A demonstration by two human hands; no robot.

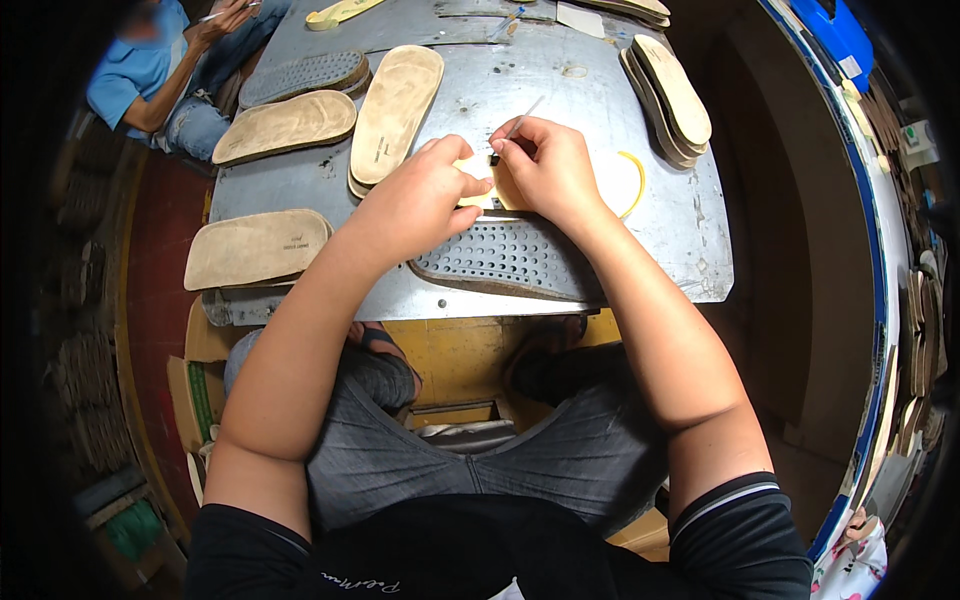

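Note:
Between my hands on the metal-topped table lies a pale yellow, flat, sole-like piece (478,174), much of it hidden by my fingers. My left hand (420,195) rests its fingertips on that piece, its fingers apart. A thin, grey, pen-like rod (528,113) is pinched in my right hand (550,165), slanting up from the fingertips. Small dark marks or bits show near those fingertips; I cannot make out which. Just below both hands is a grey sole (505,258) dotted with holes. A yellow curved strip (636,185) sticks out to the right of my right hand.
Beige footbeds (398,112) lie left of my hands, with another dotted sole (305,78) behind them. A stacked pair of soles (672,95) is at the right. A blue pen (508,20) lies at the far side. Another person (160,80) sits at the far left.

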